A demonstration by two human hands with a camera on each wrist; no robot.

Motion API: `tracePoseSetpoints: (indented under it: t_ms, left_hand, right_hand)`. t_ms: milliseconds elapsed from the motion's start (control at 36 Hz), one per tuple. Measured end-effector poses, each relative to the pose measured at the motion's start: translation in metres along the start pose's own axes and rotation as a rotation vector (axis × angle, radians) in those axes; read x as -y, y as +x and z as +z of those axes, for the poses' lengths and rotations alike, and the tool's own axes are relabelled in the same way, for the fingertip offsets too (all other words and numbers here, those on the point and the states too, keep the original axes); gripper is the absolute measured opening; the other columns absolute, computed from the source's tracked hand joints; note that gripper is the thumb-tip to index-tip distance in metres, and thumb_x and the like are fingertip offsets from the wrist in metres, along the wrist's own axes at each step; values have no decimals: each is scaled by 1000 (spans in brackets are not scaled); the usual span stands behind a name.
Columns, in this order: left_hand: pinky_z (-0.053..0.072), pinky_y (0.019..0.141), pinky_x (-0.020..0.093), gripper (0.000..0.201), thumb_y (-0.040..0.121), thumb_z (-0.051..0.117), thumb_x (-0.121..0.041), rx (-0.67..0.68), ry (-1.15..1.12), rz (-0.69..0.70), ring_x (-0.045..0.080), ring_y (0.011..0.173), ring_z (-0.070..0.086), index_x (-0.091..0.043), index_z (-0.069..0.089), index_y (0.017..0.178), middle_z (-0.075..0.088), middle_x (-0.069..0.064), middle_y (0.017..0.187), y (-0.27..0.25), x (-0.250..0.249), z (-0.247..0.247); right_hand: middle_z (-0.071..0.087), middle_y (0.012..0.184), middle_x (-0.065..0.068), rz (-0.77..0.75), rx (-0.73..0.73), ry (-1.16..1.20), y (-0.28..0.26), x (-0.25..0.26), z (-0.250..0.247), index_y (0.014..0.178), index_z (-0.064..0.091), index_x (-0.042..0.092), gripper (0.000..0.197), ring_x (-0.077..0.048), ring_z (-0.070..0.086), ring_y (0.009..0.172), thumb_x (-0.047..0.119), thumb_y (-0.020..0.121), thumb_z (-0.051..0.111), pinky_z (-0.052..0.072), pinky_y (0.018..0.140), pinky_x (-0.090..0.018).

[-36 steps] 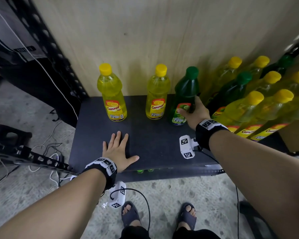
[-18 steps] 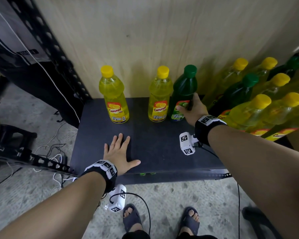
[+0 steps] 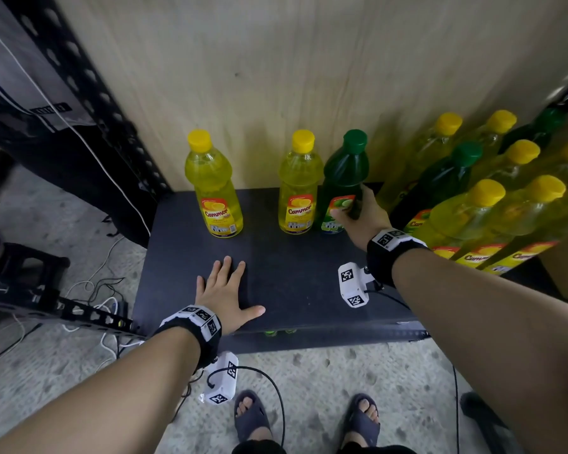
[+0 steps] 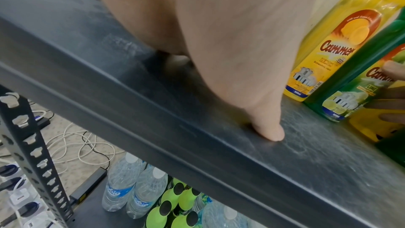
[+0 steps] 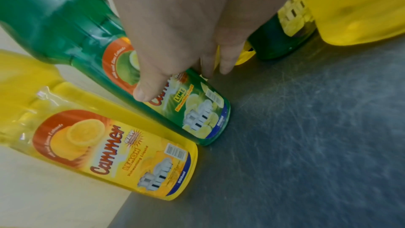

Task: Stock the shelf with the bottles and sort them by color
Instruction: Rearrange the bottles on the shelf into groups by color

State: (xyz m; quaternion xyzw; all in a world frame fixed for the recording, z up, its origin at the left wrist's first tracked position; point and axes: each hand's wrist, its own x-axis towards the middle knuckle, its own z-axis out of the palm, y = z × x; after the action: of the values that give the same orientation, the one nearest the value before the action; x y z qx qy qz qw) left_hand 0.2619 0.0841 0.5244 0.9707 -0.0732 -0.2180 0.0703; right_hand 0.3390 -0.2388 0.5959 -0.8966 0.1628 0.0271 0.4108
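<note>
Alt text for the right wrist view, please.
The right hand grips a green lime dish-liquid bottle standing on the dark shelf, thumb on its label. A yellow lemon bottle stands beside it.

Nine yellow bottles (image 3: 214, 188), three green bottles (image 3: 343, 178)

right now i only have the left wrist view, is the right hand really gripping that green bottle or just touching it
Observer: Gripping: the right hand wraps the green bottle, thumb on the label, fingers round the far side.
Operator: is it upright
Observer: Roughly upright, close beside the nearer yellow bottle.
Operator: any yellow further left
Observer: Yes, a second yellow bottle stands apart, further left.
</note>
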Motion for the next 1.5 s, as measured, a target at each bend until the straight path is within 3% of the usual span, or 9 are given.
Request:
tracePoseSetpoints:
  t_ms: [83, 194, 472, 583, 694, 917, 1028, 1305, 1500]
  left_hand:
    - [3, 124, 56, 112, 78, 52, -83, 0, 10, -3, 24, 156, -12, -33, -4, 161, -12, 0, 170, 0, 0, -2]
    - [5, 124, 56, 114, 76, 55, -84, -4, 6, -15, 23, 156, -10, -34, -2, 161, -11, -1, 170, 0, -1, -2]
    - [10, 124, 55, 116, 73, 58, -84, -11, -1, -23, 23, 157, -6, -33, 3, 162, -8, -1, 170, 1, -1, -4]
    - [10, 124, 56, 116, 73, 58, -84, -10, 1, -13, 24, 157, -6, -32, 3, 162, -8, 0, 170, 1, 0, -5]
    - [12, 123, 56, 117, 72, 60, -84, -38, -3, -4, 24, 157, -4, -32, 6, 162, -5, 1, 170, 2, 2, -2]
    - [11, 123, 56, 117, 73, 56, -86, -42, 14, 20, 26, 157, -4, -32, 4, 162, -5, 2, 170, 1, 3, -2]
    - [11, 123, 55, 116, 73, 55, -87, -50, 18, 32, 26, 157, -3, -32, 4, 162, -5, 2, 170, 0, 4, -2]
    - [11, 124, 53, 113, 74, 56, -86, -48, 25, 86, 26, 156, -1, -33, 7, 161, -2, 2, 170, -1, 12, -7]
    - [12, 124, 51, 111, 74, 67, -77, -40, -47, 134, 26, 156, 4, -33, 15, 161, 4, 3, 170, 1, 23, -12]
  right_hand:
    - [60, 143, -2, 29, -22, 44, -15, -8, 2, 158, 23, 26, 94, -23, 58, 130, 54, 84, 75, 46, 108, -38]
    - [60, 141, -4, 26, -53, 70, -46, -15, -2, 154, 34, 19, 84, -17, 58, 128, 48, 87, 75, 41, 98, -25]
    - [68, 92, 7, 248, -350, 117, -111, -57, -18, 107, 65, 18, 37, -14, 66, 90, 48, 87, 74, 51, 81, -29]
    - [70, 105, 0, 435, -540, 196, -119, -71, -34, 111, 62, 18, 48, -25, 66, 104, 48, 80, 81, 40, 81, -27]
    - [65, 123, -2, 425, -633, 236, -113, -72, -48, 127, 53, 21, 75, -25, 63, 114, 50, 67, 89, 49, 93, -36]
    - [65, 125, 5, 414, -568, 227, -98, -66, -66, 137, 53, 27, 94, -22, 62, 113, 64, 58, 87, 49, 92, -34]
    - [68, 106, 6, 367, -531, 198, -98, -62, -65, 119, 60, 28, 75, -22, 64, 96, 63, 58, 88, 44, 79, -30]
    - [73, 107, 10, 221, -323, 186, -95, -44, -37, 112, 61, 35, 71, -16, 69, 97, 60, 53, 92, 53, 86, -33]
    - [73, 96, 11, 117, -162, 127, -90, -26, -8, 102, 66, 31, 51, -12, 70, 89, 47, 63, 94, 52, 79, -28]
